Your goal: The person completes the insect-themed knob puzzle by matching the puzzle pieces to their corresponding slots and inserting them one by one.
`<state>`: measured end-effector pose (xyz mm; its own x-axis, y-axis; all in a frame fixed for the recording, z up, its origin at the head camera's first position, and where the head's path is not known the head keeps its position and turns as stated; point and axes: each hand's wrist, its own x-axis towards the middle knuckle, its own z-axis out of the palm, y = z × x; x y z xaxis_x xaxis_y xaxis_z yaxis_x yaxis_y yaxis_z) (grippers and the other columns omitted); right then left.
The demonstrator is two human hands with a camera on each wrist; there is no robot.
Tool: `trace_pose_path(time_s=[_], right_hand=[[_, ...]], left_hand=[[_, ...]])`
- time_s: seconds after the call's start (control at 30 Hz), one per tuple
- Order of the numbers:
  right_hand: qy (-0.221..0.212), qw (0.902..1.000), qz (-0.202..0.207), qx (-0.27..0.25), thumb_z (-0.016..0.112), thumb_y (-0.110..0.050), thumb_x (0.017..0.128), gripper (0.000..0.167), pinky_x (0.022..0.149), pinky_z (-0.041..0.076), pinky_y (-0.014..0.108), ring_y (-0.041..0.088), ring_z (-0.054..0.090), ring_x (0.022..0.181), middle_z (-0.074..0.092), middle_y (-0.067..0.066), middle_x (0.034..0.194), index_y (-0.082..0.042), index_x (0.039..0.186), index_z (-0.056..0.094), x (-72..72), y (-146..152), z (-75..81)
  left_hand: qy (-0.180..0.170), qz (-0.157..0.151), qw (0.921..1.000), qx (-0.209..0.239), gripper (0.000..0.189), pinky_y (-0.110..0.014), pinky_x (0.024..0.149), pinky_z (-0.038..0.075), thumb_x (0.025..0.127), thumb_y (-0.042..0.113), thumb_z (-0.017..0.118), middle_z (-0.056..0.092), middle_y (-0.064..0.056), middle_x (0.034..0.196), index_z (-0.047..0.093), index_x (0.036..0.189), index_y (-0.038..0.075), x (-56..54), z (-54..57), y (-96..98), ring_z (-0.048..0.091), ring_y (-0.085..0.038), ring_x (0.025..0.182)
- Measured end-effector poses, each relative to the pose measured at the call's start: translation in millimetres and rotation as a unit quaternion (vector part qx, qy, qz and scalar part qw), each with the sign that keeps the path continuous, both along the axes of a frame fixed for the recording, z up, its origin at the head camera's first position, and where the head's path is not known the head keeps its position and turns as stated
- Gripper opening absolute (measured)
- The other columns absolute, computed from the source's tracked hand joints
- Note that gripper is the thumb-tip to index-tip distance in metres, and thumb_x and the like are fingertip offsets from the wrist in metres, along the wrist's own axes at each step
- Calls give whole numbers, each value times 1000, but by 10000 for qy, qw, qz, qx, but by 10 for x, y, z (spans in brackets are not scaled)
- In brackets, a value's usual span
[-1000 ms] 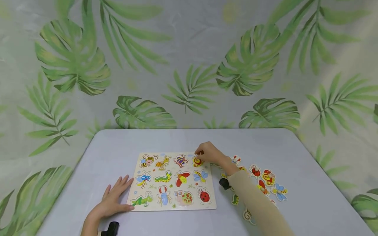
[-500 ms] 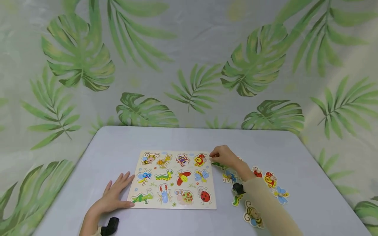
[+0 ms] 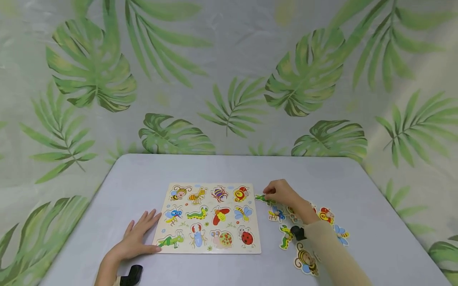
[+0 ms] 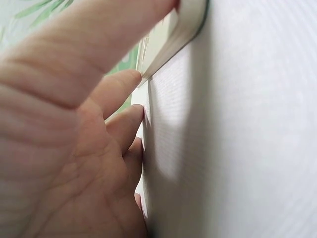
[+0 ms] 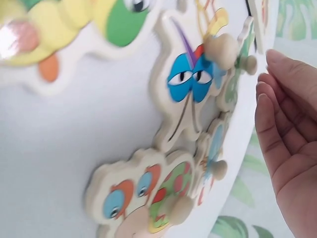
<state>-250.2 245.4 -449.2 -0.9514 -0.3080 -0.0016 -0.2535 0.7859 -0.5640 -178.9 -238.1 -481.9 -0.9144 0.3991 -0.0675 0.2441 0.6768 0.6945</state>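
My left hand (image 3: 136, 238) lies spread on the table, fingers against the left side of the puzzle board (image 3: 229, 224) and thumb at its lower left corner. The board shows rows of insect pictures. Just past its upper right side, my right hand (image 3: 282, 192) hovers over the green grasshopper piece (image 3: 260, 198). In the right wrist view, the thumb and fingertips are close to that piece's wooden knob (image 5: 247, 65), with a gap between; nothing is held. Nearest around it are the blue-faced mosquito piece (image 5: 190, 82) and a green-shelled snail piece (image 5: 121, 193).
More knobbed pieces lie right of the board: a caterpillar (image 3: 285, 237), a bee (image 3: 305, 260), a red-and-yellow one (image 3: 326, 215) and a blue-winged one (image 3: 341, 235). My right forearm covers some. A leaf-patterned cloth (image 3: 232, 107) hangs behind the white table (image 3: 200, 167).
My right hand has moved right, from the board's upper right picture to over the grasshopper piece. Its sleeve has shifted right, uncovering the bee and caterpillar pieces. The left hand stays put.
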Motion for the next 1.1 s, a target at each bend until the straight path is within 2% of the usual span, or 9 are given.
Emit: trace_pose_path(time_s=[0.2,0.43,0.67,0.77,0.9,1.1], right_hand=[[36,9998,164,-53,68,-12,84,14,63,51,22,12,63,73,70,10,85,-1,91,73,18,75,-53],[-150,9998,-104,66,68,-12,83,13,63,52,24,12,63,72,71,11,85,-1,90,73,34,128,-73],[-158,9999,-22,10,68,-11,83,14,63,50,25,12,60,69,71,14,84,1,90,72,-3,14,-113],[-230,9996,-159,62,68,-11,83,13,62,49,24,11,58,68,70,12,82,0,89,72,14,-3,-136],[-218,9993,-275,104,68,-11,83,12,61,48,24,10,57,67,70,11,81,-1,87,72,23,27,-119],[-270,9992,-236,153,67,-12,84,13,61,48,24,10,57,66,70,11,81,-1,88,72,-20,23,-93]], left_hand=[[97,-5,10000,9,99,-69,107,-7,61,37,82,20,-26,154,37,143,7,-6,-7,-17,7,-52,141],[132,-168,9997,-91,96,-69,108,-4,65,39,80,21,-25,154,35,144,8,-37,-28,45,8,-51,141],[36,-74,9999,-145,97,-69,108,-5,63,35,82,19,-26,154,36,144,6,-8,10,-37,6,-50,142],[8,-116,9998,-139,96,-68,108,-6,65,37,81,19,-26,154,36,144,6,4,-2,-50,6,-50,142],[7,-187,9998,-82,95,-68,109,-6,67,38,79,18,-25,155,34,144,6,-12,-4,-18,5,-50,142],[-13,-177,9998,-46,98,-67,109,-7,65,36,81,16,-25,155,33,145,7,-35,2,-25,4,-49,143]])
